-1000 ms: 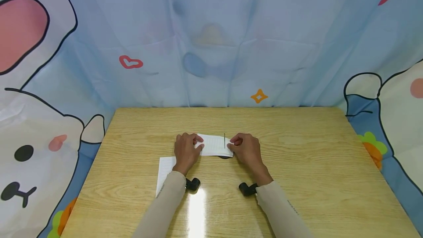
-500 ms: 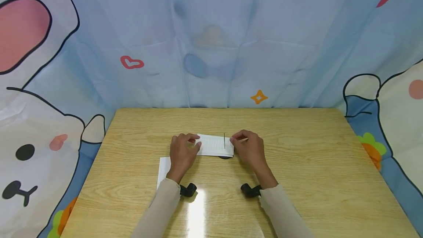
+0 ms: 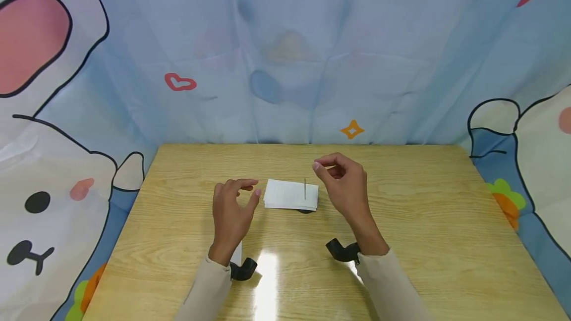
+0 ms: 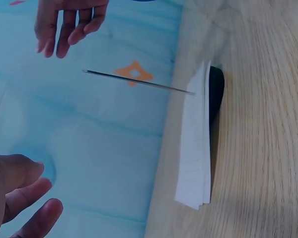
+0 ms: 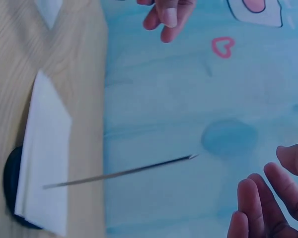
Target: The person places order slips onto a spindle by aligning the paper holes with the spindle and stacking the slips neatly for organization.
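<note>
Several white paper slips (image 3: pixel 285 194) lie stacked over the black round base (image 4: pixel 217 91) of a paper spike. Its thin metal rod (image 5: pixel 124 173) stands up through them, pointed end free. My left hand (image 3: pixel 231 214) is in the air left of the slips, thumb and fingers apart, holding nothing. My right hand (image 3: pixel 350 185) hovers to their upper right; in the right wrist view its fingers (image 5: pixel 251 203) are loosely bent, with nothing between them. Neither hand touches the slips.
Another white sheet (image 3: pixel 237 254) lies on the wooden table (image 3: pixel 424 222), mostly hidden under my left wrist. A blue printed curtain (image 3: pixel 285 113) hangs behind the table's far edge. Black camera mounts (image 3: pixel 341 250) stick out from both wrists.
Both hands have let go of the slips. The left hand has drawn back to the left, and the right hand has risen up and to the right. The slips stay on the spike.
</note>
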